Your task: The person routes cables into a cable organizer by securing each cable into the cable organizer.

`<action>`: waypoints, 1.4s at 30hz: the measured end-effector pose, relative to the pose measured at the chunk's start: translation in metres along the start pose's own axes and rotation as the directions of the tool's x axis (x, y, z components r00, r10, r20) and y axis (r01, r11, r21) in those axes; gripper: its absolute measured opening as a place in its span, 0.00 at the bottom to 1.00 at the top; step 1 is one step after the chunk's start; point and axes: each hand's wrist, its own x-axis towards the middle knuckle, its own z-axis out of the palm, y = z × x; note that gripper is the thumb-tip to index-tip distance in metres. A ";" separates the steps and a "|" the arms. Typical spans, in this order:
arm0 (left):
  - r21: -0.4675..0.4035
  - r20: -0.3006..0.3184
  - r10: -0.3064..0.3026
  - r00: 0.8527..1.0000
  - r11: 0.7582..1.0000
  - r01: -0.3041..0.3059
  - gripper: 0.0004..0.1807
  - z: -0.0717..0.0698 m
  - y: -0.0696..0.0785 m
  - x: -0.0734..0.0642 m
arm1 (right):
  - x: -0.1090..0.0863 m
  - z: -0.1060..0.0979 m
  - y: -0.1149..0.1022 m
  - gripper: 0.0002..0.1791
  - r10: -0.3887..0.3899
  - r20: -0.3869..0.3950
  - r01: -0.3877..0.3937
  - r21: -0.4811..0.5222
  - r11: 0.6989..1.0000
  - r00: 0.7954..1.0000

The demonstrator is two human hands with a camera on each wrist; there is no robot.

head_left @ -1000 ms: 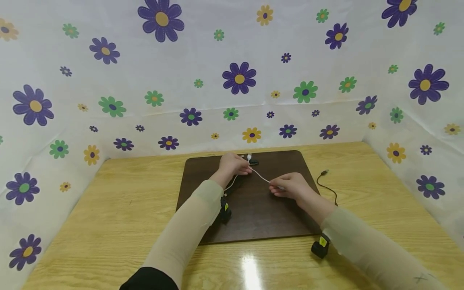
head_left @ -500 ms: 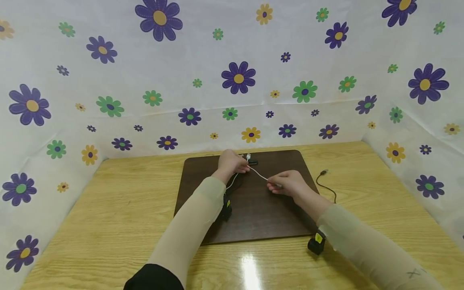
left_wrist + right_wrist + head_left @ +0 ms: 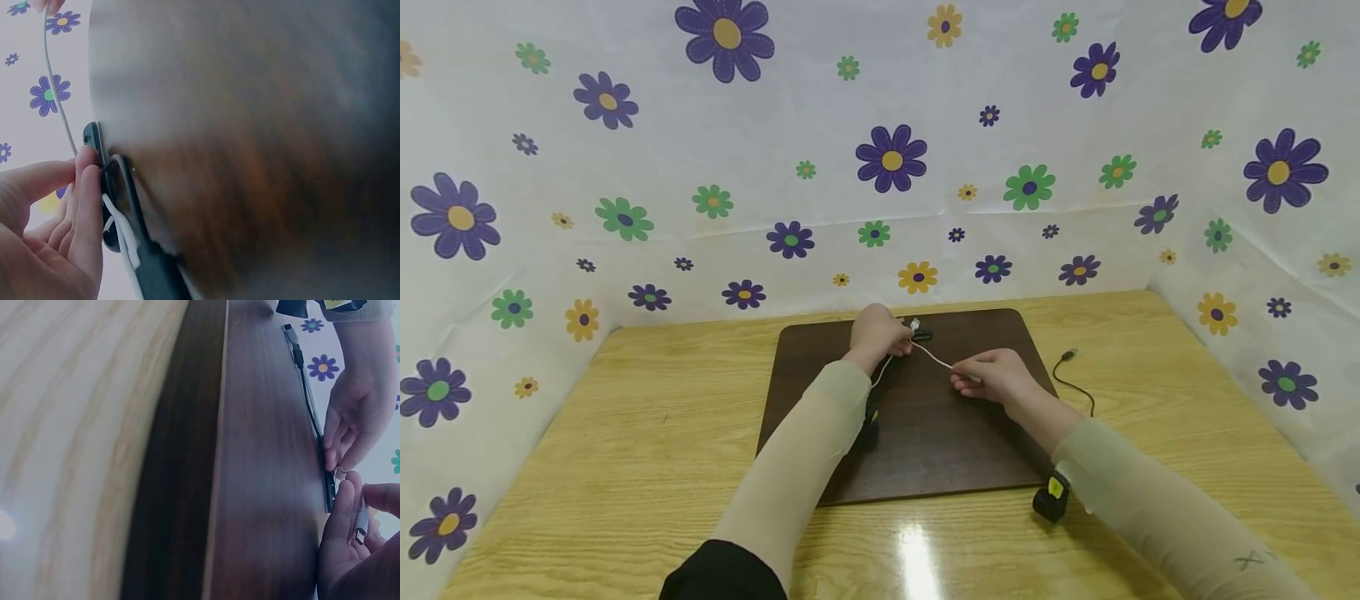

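Observation:
A thin white cable [image 3: 934,357] runs between both hands above the dark brown board [image 3: 917,433]. My left hand [image 3: 876,340] pinches it close beside a small black holder strip [image 3: 923,335] at the board's far edge. In the left wrist view, a black cable [image 3: 131,194] and a white cable length pass through or over the strip by the left fingertips. My right hand [image 3: 996,379] pinches the white cable between thumb and fingers. Its white plug [image 3: 360,526] shows over the right fingers in the right wrist view. Another white plug [image 3: 914,324] stands up behind the strip.
The board lies on a light wood table [image 3: 647,417]. To its right is a black cable [image 3: 1078,387] with a plug at its far end. A flower-patterned cloth [image 3: 820,200] closes off the back and sides. A wrist camera [image 3: 1051,498] hangs below the right forearm.
Both hands keep hold of the white cable and have shifted slightly, the right one a little to the left and away from me. The head view has turned a bit.

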 end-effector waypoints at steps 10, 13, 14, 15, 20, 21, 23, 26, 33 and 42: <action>0.156 -0.073 0.183 0.980 0.973 -0.170 0.08 -0.008 -0.006 -0.008 | 0.001 -0.001 0.001 0.17 0.003 -0.017 -0.002 0.038 0.999 1.000; 0.247 -0.069 0.250 0.966 0.942 -0.226 0.07 -0.008 -0.005 -0.009 | 0.002 -0.002 0.001 0.17 0.004 -0.021 -0.002 0.049 0.999 1.000; 0.273 -0.068 0.272 0.960 0.930 -0.244 0.07 -0.008 -0.005 -0.009 | 0.002 -0.002 0.001 0.17 0.003 -0.020 -0.002 0.052 0.999 1.000; 0.296 -0.065 0.291 0.955 0.919 -0.260 0.07 -0.007 -0.003 -0.009 | 0.002 -0.003 0.001 0.17 0.002 -0.021 -0.001 0.055 0.998 1.000; 0.381 -0.037 0.339 0.940 0.874 -0.301 0.06 -0.004 0.002 -0.009 | 0.001 -0.005 0.000 0.18 0.002 -0.032 0.001 0.077 0.997 0.999; 0.389 -0.031 0.337 0.941 0.871 -0.299 0.06 -0.003 0.003 -0.010 | 0.002 -0.005 0.000 0.18 0.003 -0.037 0.000 0.081 0.997 0.999; 0.399 -0.027 0.330 0.944 0.869 -0.292 0.06 -0.003 0.004 -0.009 | 0.003 -0.006 0.000 0.18 0.006 -0.041 -0.003 0.083 0.997 0.999; 0.403 -0.027 0.320 0.947 0.871 -0.282 0.05 -0.002 0.004 -0.007 | 0.004 -0.008 0.001 0.19 0.008 -0.046 -0.004 0.083 0.997 0.999; 0.423 -0.026 0.294 0.955 0.869 -0.256 0.04 0.000 0.004 -0.001 | 0.000 -0.010 0.002 0.19 0.000 -0.034 0.003 0.079 0.997 0.999; 0.511 -0.011 0.281 0.960 0.827 -0.237 0.05 -0.001 0.014 -0.001 | -0.003 -0.004 0.004 0.18 -0.026 0.020 0.025 0.043 0.999 0.999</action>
